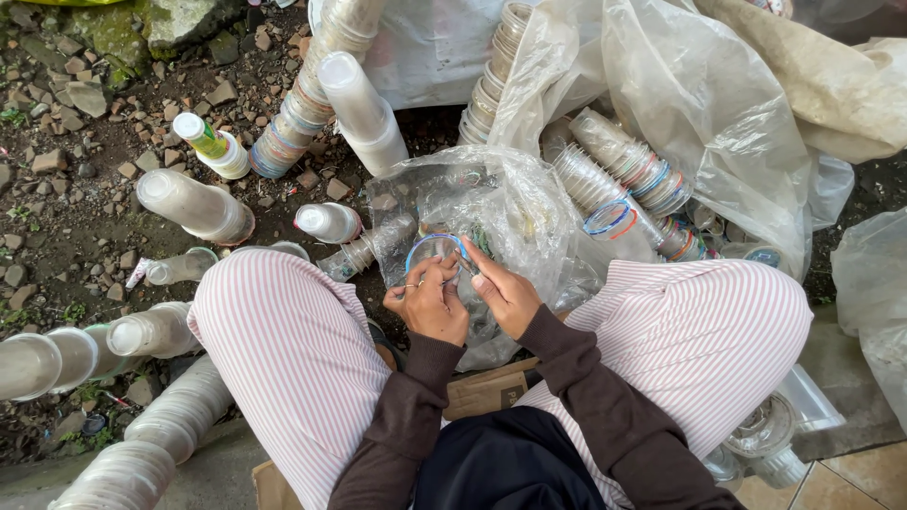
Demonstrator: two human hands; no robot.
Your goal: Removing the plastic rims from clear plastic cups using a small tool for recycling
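Seated low on the ground, knees in pink-striped trousers (283, 349) spread to either side of a clear plastic cup (436, 253) with a blue rim, held just above a crumpled clear plastic bag (510, 203). Left hand (427, 302) curled around the near side of the cup, fingers pressed together on its wall, something thin pinched at the thumb, too small to tell. Right hand (505, 295) touching the cup's right edge, thumb and forefinger pinching at the rim, apparently at the lid film or the rim band. Judged from this: picking the seal or ring off the cup, peel only just begun. Next move, by that reading, calls for a firm pinch on the loose edge, a steady pull across the mouth, and a braced left hand against crushing the thin wall.

Left of the cup, on stony soil (85, 217): nested cup stacks lying on their sides (194, 203), one green-labelled bottle (213, 144). Beyond the cup, tall nested stacks (364, 113). Right of the cup, inside a big clear sack (718, 113), more stacks with coloured rims (628, 165). Beneath the wrists, a scrap of brown cardboard (487, 387).
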